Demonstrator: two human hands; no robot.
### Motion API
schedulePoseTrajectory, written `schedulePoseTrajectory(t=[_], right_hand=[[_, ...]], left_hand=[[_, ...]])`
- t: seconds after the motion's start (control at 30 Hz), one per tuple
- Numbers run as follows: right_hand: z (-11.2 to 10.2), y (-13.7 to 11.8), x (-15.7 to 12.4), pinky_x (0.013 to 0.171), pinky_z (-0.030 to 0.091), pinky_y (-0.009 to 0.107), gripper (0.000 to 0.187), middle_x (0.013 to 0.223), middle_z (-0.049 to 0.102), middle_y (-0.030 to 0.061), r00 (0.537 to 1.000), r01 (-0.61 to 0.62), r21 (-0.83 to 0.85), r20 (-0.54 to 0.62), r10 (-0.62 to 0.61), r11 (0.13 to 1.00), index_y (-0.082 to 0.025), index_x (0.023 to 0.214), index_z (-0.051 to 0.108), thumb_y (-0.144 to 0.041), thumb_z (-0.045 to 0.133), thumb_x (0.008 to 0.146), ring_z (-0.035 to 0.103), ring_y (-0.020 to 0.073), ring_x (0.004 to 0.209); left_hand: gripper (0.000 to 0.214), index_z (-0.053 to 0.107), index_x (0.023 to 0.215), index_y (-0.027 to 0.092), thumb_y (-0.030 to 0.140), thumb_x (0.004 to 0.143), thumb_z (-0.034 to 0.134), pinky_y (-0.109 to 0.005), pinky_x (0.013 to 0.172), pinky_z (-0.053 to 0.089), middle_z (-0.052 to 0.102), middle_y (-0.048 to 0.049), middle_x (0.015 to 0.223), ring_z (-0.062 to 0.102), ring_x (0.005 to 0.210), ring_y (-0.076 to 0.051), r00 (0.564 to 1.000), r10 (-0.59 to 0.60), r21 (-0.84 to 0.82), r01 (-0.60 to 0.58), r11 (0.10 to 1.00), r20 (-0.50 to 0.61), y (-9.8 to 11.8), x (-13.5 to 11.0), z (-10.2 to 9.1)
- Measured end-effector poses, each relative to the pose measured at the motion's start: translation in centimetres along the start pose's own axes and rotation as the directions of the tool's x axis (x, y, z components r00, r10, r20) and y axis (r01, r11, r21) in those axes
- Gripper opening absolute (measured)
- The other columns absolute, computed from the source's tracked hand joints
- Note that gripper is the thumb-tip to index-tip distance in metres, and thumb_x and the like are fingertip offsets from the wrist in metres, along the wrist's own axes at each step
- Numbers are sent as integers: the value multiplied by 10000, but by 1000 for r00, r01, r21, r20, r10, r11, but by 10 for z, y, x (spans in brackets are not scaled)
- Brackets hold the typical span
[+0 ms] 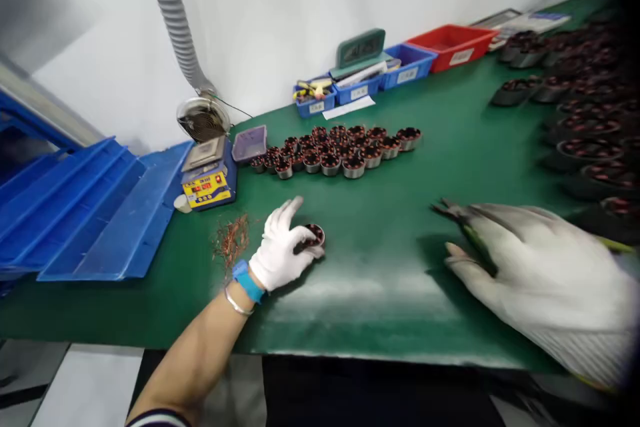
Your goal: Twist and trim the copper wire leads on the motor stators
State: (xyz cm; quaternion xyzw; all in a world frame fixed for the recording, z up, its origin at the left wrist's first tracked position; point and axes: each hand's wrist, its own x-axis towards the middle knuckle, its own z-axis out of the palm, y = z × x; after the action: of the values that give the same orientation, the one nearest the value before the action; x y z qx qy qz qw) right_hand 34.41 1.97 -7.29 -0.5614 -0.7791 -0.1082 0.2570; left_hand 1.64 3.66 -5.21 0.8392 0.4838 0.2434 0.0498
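Note:
My left hand [283,248], in a white glove with a blue wrist strap, grips a small round wound motor stator [315,235] that rests on the green bench mat [380,227]. My right hand [540,273], also gloved, is close to the camera at the right and holds a pair of green-handled cutters [463,221] whose dark tips point left. A heap of cut copper wire scraps [231,240] lies just left of my left hand.
A cluster of several stators [340,150] sits mid-bench, with more stators [585,100] at the right. A blue and yellow soldering station [207,177], a fume extraction hose [173,13], a small clear tray [250,144], blue bins [360,80], a red bin [453,43] and blue plastic trays [90,207] surround them.

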Motion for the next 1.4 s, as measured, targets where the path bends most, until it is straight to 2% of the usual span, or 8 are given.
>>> schedulePoseTrajectory(t=[0.1,0.17,0.27,0.4,0.63,0.83,1.13,1.4], right_hand=[[-20,-38,16,963,494,440,412,1180,661,217,991,132,182,-15,-132,974,-102,1129,642,-403,481,900,623,325,1107],[-22,-60,35,791,544,408,445,1270,642,125,981,-39,266,192,-13,963,-185,1225,616,-441,441,905,644,288,1079],[-10,-82,71,711,510,357,451,1248,665,17,804,-220,352,593,-35,910,-307,1251,610,-503,452,876,661,265,1027],[18,-96,101,700,459,295,344,1024,725,3,649,-324,503,734,-199,801,-262,1044,669,-492,524,833,663,208,868],[26,-96,87,572,373,253,170,721,641,-16,686,-326,567,693,-223,757,-211,777,584,-345,498,838,546,136,639],[27,-97,78,555,308,255,196,835,675,9,744,-172,445,643,-179,879,-219,851,619,-326,456,876,596,159,722],[21,-100,80,533,306,312,374,908,702,59,733,-193,108,677,70,975,-234,956,655,-463,361,932,656,259,791],[21,-125,84,643,419,283,237,968,726,-5,693,-402,440,719,-47,803,-259,955,689,-383,537,822,662,197,849]], left_hand=[[508,524,1214,179,130,728,667,-500,1117,397,380,-192,1517,402,1401,-304,983,55,-305,0,952,174,13,-19,-16],[713,398,1339,168,131,682,672,-477,1119,411,407,-199,1490,440,1373,-298,969,54,-488,74,869,241,13,-20,-23],[799,335,1356,165,286,673,732,-446,984,518,501,-185,1367,599,1153,-269,968,-154,-559,240,794,197,16,-15,-20],[1109,287,1411,200,481,503,859,-396,806,565,619,-54,1035,652,835,-209,854,-509,-348,512,786,105,35,-11,3],[1007,238,1494,236,470,667,763,-352,781,571,660,-12,967,689,812,-198,841,-507,-320,541,778,189,49,-4,4],[1021,218,1520,190,258,640,731,-370,918,556,684,-60,1118,683,997,-230,905,-219,-489,386,782,363,24,-4,-13],[1098,159,1530,235,299,638,798,-366,852,569,679,-47,1053,695,867,-194,878,-405,-495,478,725,255,36,-11,5],[1341,-227,1516,300,193,639,783,-302,732,590,177,-259,1590,678,957,-188,908,-308,-669,417,616,282,25,-13,9]])
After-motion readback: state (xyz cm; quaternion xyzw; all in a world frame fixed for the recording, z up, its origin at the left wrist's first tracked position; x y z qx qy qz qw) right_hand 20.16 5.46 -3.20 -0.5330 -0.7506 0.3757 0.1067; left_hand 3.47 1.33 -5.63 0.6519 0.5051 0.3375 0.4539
